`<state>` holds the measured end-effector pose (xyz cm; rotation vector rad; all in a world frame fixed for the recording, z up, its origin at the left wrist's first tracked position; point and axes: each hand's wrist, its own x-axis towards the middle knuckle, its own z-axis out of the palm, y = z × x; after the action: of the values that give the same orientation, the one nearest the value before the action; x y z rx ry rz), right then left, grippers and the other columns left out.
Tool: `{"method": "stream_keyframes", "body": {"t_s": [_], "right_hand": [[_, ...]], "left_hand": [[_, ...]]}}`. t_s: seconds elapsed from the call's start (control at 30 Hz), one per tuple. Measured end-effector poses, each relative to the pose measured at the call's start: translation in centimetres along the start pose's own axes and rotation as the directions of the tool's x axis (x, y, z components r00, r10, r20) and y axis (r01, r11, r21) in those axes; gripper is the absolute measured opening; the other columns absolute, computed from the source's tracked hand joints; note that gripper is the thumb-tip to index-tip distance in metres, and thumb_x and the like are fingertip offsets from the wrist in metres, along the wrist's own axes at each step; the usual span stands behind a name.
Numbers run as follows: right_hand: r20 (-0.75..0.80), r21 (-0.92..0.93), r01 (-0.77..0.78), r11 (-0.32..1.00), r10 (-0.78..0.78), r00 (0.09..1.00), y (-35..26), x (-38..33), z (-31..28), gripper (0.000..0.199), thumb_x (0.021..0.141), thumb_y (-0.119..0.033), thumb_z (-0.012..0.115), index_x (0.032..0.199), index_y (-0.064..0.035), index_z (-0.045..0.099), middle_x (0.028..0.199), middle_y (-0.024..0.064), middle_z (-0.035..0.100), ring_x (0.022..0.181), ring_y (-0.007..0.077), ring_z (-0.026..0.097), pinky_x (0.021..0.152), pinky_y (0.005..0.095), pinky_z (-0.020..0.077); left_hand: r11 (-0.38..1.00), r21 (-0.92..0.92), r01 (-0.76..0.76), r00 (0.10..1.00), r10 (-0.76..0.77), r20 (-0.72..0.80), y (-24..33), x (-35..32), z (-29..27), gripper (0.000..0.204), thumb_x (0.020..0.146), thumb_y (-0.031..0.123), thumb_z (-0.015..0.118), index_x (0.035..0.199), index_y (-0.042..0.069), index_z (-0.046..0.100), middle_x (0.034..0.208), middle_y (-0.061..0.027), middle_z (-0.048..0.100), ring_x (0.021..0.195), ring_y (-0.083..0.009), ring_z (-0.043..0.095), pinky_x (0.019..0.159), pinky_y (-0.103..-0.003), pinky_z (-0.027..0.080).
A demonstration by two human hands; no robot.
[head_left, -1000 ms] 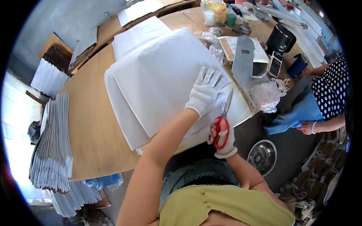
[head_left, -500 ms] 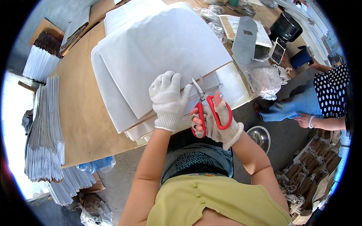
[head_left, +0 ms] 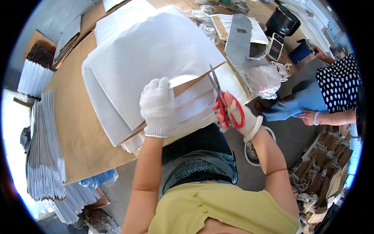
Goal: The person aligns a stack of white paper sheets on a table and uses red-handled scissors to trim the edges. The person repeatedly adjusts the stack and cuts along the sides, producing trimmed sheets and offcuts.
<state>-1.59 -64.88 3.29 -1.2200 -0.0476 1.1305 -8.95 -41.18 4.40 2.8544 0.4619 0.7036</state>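
Note:
In my right hand (head_left: 242,117) is a pair of red-handled scissors (head_left: 218,92); the fingers go through and around the loops. Its narrow blades point away from me, slightly parted, beside the front-right edge of the stack. My left hand (head_left: 157,107), in a white knit glove, lies at the near edge of the top sheet of white paper (head_left: 156,46), with fingers curled over it and the thumb hidden. Right of that hand the edge bends up, baring a brown layer (head_left: 187,86) beneath. The glove on my right hand leaves some fingertips bare.
Folded white bundles (head_left: 46,148) stand along the left side of the wooden table (head_left: 78,117). A grey metal plate (head_left: 238,41), phone (head_left: 276,46) and plastic bag (head_left: 263,80) lie at the right. Beyond stands a person in a dotted top (head_left: 338,80). A metal bowl (head_left: 249,156) sits on the floor.
My left hand has gone from lying flat with the thumb out to curling at the sheet's edge, which now bends up. The scissors have moved right, their blades closer together.

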Motion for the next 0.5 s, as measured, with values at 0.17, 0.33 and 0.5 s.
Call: {"method": "stream_keyframes", "body": {"t_s": [0.17,0.33,0.5], "right_hand": [[-0.077,-0.092,0.092,0.991,-0.099,0.992,-0.8,1.4,-2.5,0.055,0.092,-0.059,0.053,0.092,-0.0035,0.055,0.058,0.0001,0.051,0.044,0.0129,0.051,0.039,0.0265,0.0404],[-0.001,0.184,0.041,0.982,-0.042,0.999,3.2,1.1,1.5,0.049,0.092,-0.054,0.056,0.091,-0.0046,0.055,0.058,0.0010,0.052,0.041,0.0126,0.047,0.037,0.0273,0.0380],[0.304,-0.023,-0.165,0.986,0.164,0.938,6.8,0.8,9.9,0.050,0.097,-0.050,0.049,0.108,-0.0012,0.052,0.067,0.0044,0.054,0.058,0.0160,0.057,0.061,0.0299,0.0527]], "left_hand": [[1.000,-0.028,-0.010,1.000,0.010,-0.006,-0.2,0.0,-0.1,0.017,0.087,0.017,0.061,0.104,0.012,0.062,0.103,-0.0079,0.062,0.096,-0.0291,0.060,0.083,-0.043,0.049],[0.990,-0.106,-0.088,0.941,0.117,0.316,-1.6,3.0,-2.1,0.022,0.088,0.021,0.059,0.107,0.009,0.063,0.103,-0.0122,0.062,0.096,-0.0312,0.060,0.084,-0.042,0.049],[0.972,-0.213,-0.097,0.696,0.219,0.683,-3.9,7.7,-3.7,0.036,0.084,0.030,0.063,0.111,0.007,0.063,0.110,-0.0147,0.062,0.106,-0.0314,0.060,0.092,-0.038,0.047]]}}
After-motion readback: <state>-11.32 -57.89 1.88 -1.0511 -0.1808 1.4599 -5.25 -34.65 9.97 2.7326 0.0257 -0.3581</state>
